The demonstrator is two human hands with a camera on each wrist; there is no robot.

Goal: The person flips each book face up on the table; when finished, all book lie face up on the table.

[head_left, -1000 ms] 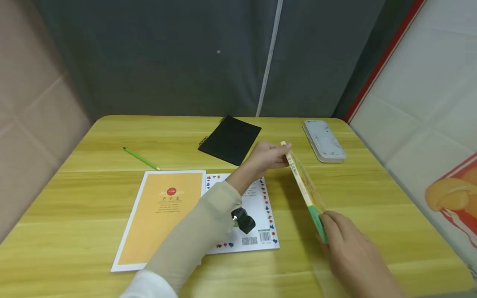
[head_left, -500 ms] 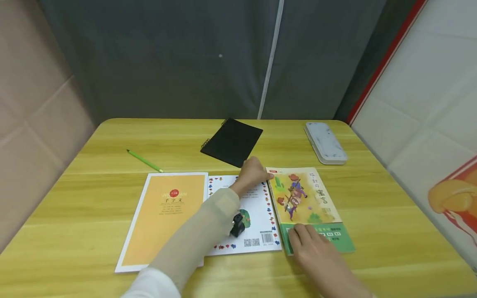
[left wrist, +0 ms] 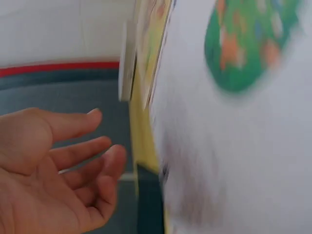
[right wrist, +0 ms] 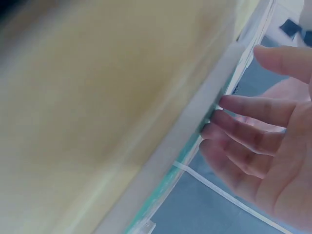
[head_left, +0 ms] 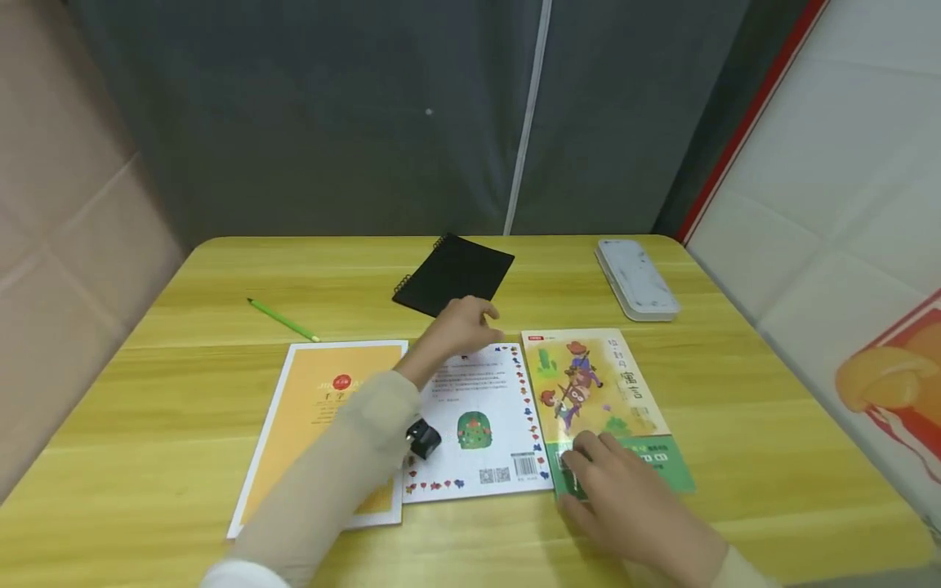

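The right hand (head_left: 632, 502) lies with relaxed, nearly straight fingers on the green lower band of the illustrated picture book (head_left: 599, 392); the right wrist view shows the fingertips (right wrist: 229, 105) against the book's edge, touching and not gripping. The left hand (head_left: 459, 327) is open, fingers loosely extended and holding nothing; it hovers over the far edge of the white booklet (head_left: 478, 425), and contact cannot be confirmed from the head view. The left wrist view shows an empty palm (left wrist: 44, 175) beside that booklet. The picture book lies flat on the worktop (head_left: 764, 408), at 3 o'clock from the white booklet and just beside it, their long edges nearly touching. Risk assessment: the right hand bears on one end of the book only, so a sideways push would probably pivot the book and ride its edge over the white booklet. The left sleeve crosses the white booklet and the orange book (head_left: 323, 408) at 9 o'clock; drawing the arm back could drag both out of line. The black spiral notebook (head_left: 456, 273) lies at 12 o'clock, close to the left hand, and could be nudged. The green pencil (head_left: 283, 318) at 10 o'clock and the white case (head_left: 635, 278) at 1 o'clock lie well apart.
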